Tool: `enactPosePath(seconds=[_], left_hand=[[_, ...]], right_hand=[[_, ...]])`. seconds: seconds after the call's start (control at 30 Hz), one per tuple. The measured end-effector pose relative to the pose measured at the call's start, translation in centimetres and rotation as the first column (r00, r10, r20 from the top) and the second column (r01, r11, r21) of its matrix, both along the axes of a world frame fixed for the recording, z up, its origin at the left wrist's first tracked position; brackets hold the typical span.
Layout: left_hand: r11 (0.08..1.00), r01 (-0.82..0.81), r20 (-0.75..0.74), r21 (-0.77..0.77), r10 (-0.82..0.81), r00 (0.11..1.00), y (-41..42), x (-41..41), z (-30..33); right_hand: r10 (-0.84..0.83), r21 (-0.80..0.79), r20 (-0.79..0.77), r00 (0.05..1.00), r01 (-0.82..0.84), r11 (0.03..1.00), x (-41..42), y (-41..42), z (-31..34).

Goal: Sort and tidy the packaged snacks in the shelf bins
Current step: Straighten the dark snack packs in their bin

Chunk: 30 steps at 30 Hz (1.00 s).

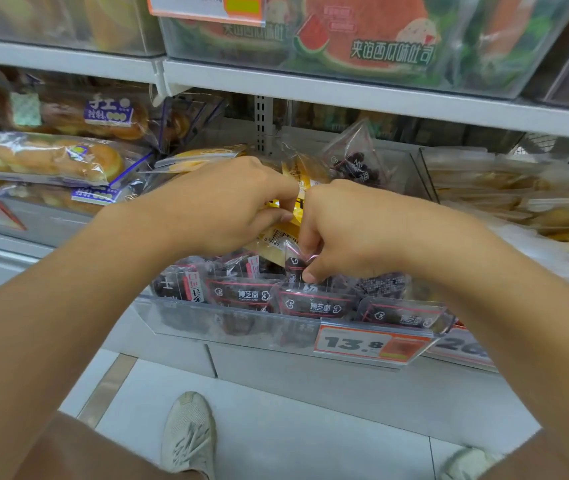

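At far left, a shelf bin (51,220) holds clear bags of golden buns (44,157) with purple labels, stacked one on another. To its right, the middle clear bin (227,327) is packed along its front with dark snack packs (314,303) edged in pink, standing in a row; one more dark pack (355,161) leans at the back of the same bin. Above this bin the two hands meet. The left hand (220,206) has its fingers curled round a yellow pack (276,237), held just over the dark ones. The right hand (338,233), touching the left at the knuckles, has its fingers bent down and pinches the clear top edge of a dark pack just below the yellow one. An orange price tag (369,344) reading 13.8 hangs on the bin's front. Further right, another bin (428,174) holds pale, flat clear packs (518,202), piled loosely. On the shelf above, a clear bin (276,62) holds watermelon-printed bags (373,39). Below, two pale shoes (189,434) stand on the floor.
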State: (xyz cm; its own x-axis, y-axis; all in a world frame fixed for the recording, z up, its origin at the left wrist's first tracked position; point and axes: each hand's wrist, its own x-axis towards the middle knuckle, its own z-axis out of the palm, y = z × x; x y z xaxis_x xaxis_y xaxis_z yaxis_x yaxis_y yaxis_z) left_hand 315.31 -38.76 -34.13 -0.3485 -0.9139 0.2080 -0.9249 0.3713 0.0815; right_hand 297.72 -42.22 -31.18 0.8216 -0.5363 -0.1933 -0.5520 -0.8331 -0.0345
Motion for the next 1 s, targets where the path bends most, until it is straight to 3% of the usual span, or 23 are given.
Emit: enactPosePath(seconds=[0.2,0.57,0.83,1.0], left_hand=[[1.000,0.016,-0.023,-0.010,-0.016,1.000,0.0,0.3,-0.3],[1.000,0.008,-0.020,-0.006,-0.008,1.000,0.0,0.6,-0.5],[1.000,0.009,-0.001,0.009,-0.009,1.000,0.1,0.4,-0.4],[1.000,0.010,0.002,0.005,-0.011,1.000,-0.2,0.6,-0.6]], right_hand=[[0.041,-0.071,0.054,0.998,-0.037,0.997,0.9,0.5,-1.7],[-0.092,0.125,0.036,0.995,0.087,0.988,0.2,-0.6,-2.7],[-0.058,0.088,-0.159,0.986,0.073,0.993,-0.1,-1.0,-1.8],[-0.108,0.075,-0.040,0.993,0.111,0.991,-0.5,-1.1,-3.0]])
